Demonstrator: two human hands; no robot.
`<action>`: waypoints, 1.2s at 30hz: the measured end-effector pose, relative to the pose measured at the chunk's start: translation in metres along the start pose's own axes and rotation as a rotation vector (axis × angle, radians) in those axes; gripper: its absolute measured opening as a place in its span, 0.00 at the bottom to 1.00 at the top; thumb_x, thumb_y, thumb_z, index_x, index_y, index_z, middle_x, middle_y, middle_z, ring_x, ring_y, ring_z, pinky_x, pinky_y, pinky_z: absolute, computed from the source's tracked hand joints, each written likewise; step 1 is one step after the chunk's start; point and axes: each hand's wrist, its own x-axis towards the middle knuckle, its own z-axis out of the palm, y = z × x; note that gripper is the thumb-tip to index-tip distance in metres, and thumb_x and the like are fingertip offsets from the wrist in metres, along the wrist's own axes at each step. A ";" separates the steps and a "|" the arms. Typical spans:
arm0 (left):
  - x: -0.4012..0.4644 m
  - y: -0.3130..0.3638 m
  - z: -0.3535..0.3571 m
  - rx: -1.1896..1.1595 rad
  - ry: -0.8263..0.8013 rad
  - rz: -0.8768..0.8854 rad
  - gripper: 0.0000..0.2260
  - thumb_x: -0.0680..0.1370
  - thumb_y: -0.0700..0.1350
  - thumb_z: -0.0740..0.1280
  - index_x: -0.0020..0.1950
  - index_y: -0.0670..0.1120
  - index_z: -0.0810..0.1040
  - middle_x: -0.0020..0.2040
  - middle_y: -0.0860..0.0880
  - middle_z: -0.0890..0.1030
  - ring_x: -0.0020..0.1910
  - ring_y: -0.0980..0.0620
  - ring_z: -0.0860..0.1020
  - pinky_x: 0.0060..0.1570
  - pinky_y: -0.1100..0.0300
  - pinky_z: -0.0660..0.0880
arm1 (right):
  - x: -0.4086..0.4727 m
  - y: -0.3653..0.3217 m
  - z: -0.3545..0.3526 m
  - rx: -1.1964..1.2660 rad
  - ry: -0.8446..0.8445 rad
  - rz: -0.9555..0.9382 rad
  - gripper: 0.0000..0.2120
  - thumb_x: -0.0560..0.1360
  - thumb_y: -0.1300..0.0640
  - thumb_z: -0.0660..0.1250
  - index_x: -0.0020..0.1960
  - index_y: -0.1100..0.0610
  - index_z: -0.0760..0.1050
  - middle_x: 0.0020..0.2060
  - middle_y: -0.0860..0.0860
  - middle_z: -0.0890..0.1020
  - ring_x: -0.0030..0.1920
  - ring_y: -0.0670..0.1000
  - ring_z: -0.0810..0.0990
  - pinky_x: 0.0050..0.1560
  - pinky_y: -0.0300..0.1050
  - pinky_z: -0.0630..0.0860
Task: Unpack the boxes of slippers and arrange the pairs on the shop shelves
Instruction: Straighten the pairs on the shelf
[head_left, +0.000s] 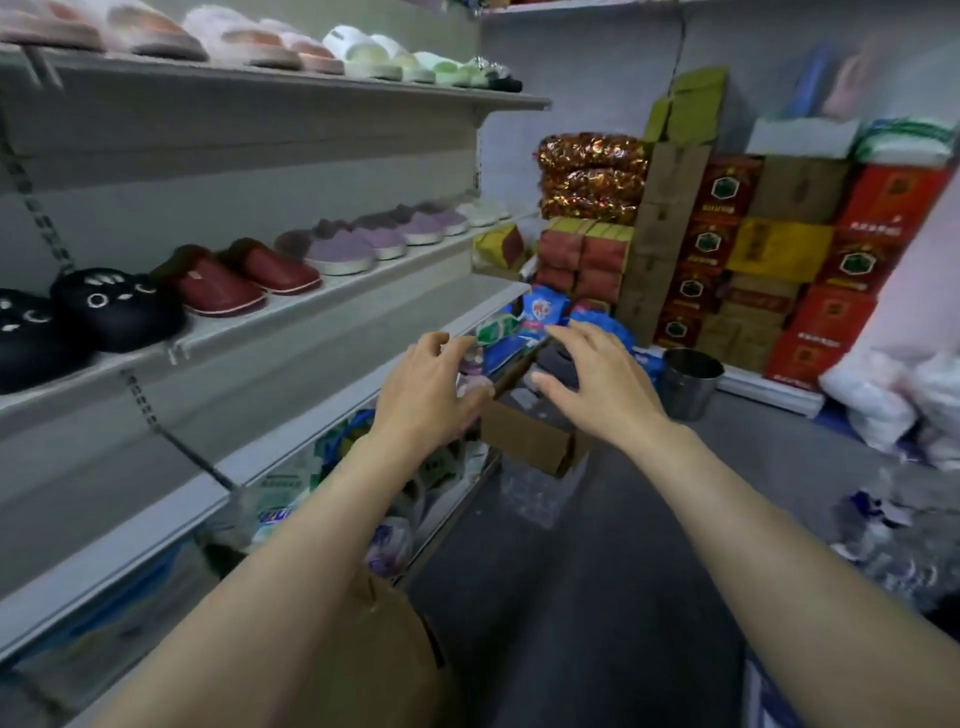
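Both hands, left and right, fingers spread wide, empty, over open box on floor. Risk: blind grab mismatching pairs, tipping cup nearby.

Maroon slippers, lilac slippers

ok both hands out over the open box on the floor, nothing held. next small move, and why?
Probably lower both hands into the cardboard box and close on the dark slippers showing inside. The left hand and right hand are empty, fingers spread, poised just above its open top, and the middle shelf looks to have some free space.
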 end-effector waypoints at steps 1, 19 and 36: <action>0.019 0.006 0.012 0.001 -0.008 0.004 0.28 0.77 0.58 0.68 0.75 0.51 0.68 0.70 0.46 0.70 0.67 0.45 0.71 0.62 0.51 0.72 | 0.013 0.016 0.003 0.001 -0.006 0.007 0.32 0.79 0.37 0.62 0.79 0.48 0.61 0.78 0.49 0.63 0.78 0.52 0.59 0.74 0.51 0.62; 0.313 0.086 0.221 0.046 -0.024 -0.178 0.27 0.78 0.60 0.66 0.75 0.51 0.69 0.68 0.47 0.72 0.61 0.46 0.76 0.59 0.49 0.75 | 0.292 0.305 0.052 0.063 -0.091 -0.139 0.30 0.81 0.39 0.62 0.78 0.50 0.62 0.76 0.50 0.66 0.76 0.53 0.62 0.72 0.51 0.64; 0.512 -0.023 0.511 -0.165 -0.321 -0.454 0.25 0.77 0.58 0.69 0.71 0.50 0.72 0.67 0.45 0.74 0.67 0.41 0.72 0.61 0.49 0.73 | 0.521 0.505 0.285 0.022 -0.584 0.033 0.24 0.79 0.38 0.60 0.66 0.54 0.73 0.62 0.56 0.76 0.63 0.60 0.75 0.54 0.49 0.71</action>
